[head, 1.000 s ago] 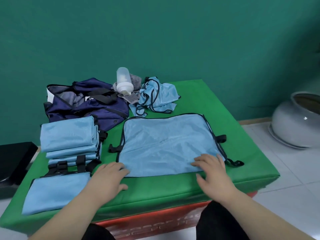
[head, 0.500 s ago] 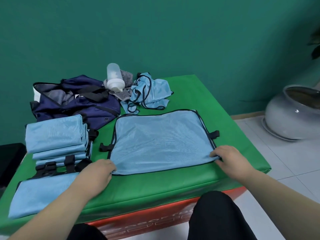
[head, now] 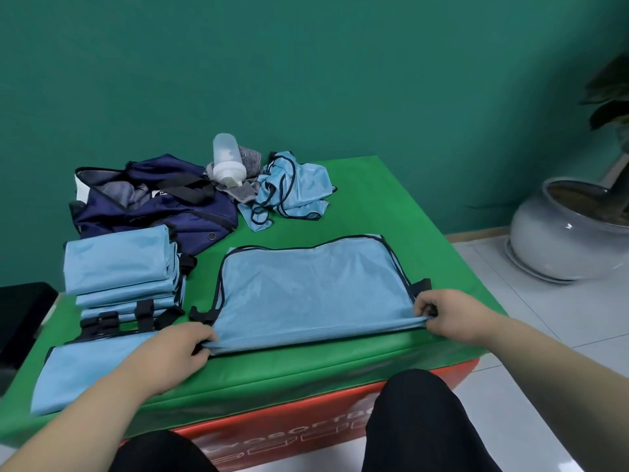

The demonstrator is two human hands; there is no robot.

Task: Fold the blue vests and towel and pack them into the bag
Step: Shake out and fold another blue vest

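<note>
Two corners pinched: left hand (head: 177, 349) grips the near-left corner of the flat blue vest (head: 306, 284), right hand (head: 449, 315) the near-right, by the bench (head: 408, 206) front edge. Fabric looks thin, limp, light, maybe slippery; hold the bound hem. Navy bag (head: 163, 206) at back-left corner.

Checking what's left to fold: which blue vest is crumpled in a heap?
The crumpled vest at the far side, just right of the bottle. The spread vest lies flat; the stack is folded.
</note>
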